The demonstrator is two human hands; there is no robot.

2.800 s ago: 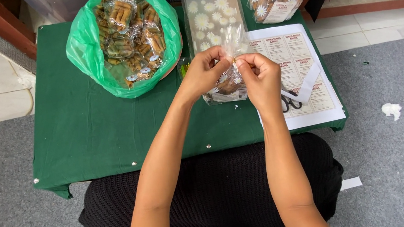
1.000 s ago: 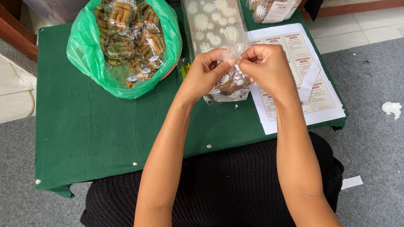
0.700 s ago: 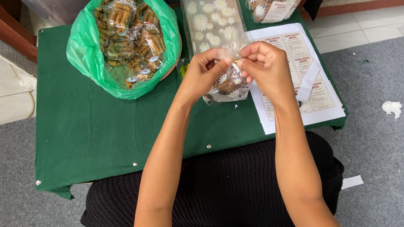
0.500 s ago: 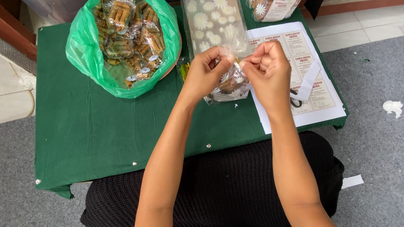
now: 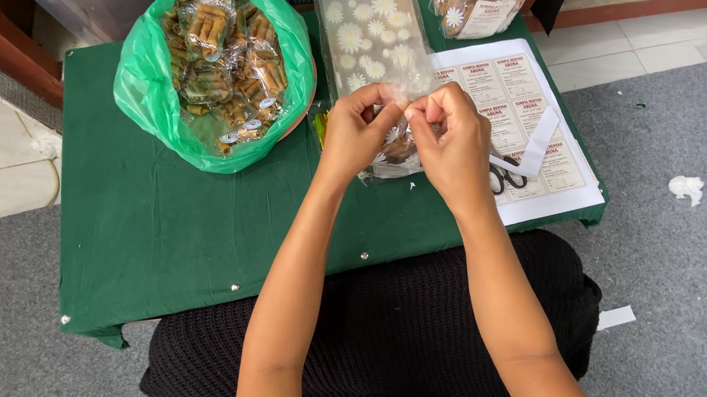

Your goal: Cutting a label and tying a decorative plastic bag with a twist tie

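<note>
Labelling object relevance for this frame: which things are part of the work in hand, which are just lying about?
In use:
left hand
right hand
small clear daisy-print plastic bag

Lying about:
green plastic bag of wrapped snacks
white label sheet
black-handled scissors
crumpled white paper scrap

A: The small bag (image 5: 400, 137) between the hands is clear plastic, glossy, with white flowers printed on it.

B: And the table (image 5: 156, 237)?

A: Green cloth covers it, matt and smooth. The green bag (image 5: 142, 98) is thin shiny plastic. The label sheet (image 5: 542, 161) is white paper. The floor (image 5: 703, 275) looks like grey rough carpet.
</note>
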